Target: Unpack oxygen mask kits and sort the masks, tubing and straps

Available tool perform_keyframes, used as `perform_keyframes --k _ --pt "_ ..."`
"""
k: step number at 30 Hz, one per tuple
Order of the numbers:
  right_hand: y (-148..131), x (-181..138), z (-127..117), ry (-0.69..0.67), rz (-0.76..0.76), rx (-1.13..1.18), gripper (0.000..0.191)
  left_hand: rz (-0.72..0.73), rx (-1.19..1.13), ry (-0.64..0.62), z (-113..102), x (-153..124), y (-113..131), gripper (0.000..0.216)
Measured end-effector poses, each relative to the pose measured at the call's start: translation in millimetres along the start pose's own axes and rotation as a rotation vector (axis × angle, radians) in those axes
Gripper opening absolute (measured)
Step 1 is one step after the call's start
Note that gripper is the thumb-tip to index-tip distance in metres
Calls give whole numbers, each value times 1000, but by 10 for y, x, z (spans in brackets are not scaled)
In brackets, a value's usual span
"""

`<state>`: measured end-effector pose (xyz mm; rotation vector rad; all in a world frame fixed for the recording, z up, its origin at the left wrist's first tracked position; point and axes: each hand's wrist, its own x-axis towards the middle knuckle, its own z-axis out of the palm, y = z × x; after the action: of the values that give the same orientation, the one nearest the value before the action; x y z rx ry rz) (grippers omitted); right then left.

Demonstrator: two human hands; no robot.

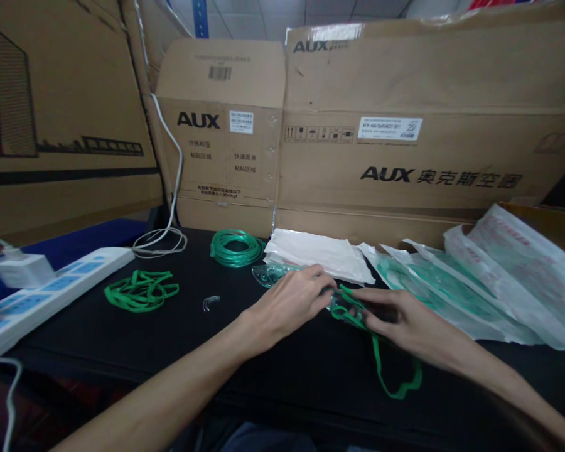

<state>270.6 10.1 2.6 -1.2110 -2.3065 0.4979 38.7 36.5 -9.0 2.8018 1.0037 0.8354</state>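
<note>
My left hand [294, 298] and my right hand [402, 320] meet over the black table [263, 370], both pinched on a clear green-tinted plastic mask [346, 307]. Part of the clear mask [268, 274] sticks out to the left behind my left hand. A green elastic strap [390, 376] hangs from the mask and loops down toward me below my right hand. The fingers of both hands are curled and closed around the piece.
A pile of green elastic straps [140, 290] lies at left, a coil of green tubing [236, 247] farther back, a small clear clip [210, 302] between them. Sealed plastic packages [489, 282] stack at right, a white pouch [317, 254] behind. A power strip [47, 292] and cardboard boxes [405, 113] border the table.
</note>
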Motion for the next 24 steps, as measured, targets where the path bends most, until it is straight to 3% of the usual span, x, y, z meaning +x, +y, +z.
perform_keyframes --k 3,5,10,15,20,22,24 --pt "-93 69 -166 -89 -10 196 41 27 -22 142 -52 3 -31 20" --pt "-124 124 -238 -76 -16 257 41 64 -31 253 -83 3 -37 20" --pt "-175 210 -124 14 -111 224 46 93 -44 401 -102 6 -35 19" --pt "-177 255 110 219 -121 201 38 69 -101 455 -67 22 -17 16" --pt "-68 271 197 464 -67 134 35 21 -185 631 -66 21 80 15" --pt "-33 255 207 561 -53 63 34 33 -236 596 -70 11 119 10" --pt "-15 232 216 624 -87 -8 33 41 -308 483 -63 5 146 8"
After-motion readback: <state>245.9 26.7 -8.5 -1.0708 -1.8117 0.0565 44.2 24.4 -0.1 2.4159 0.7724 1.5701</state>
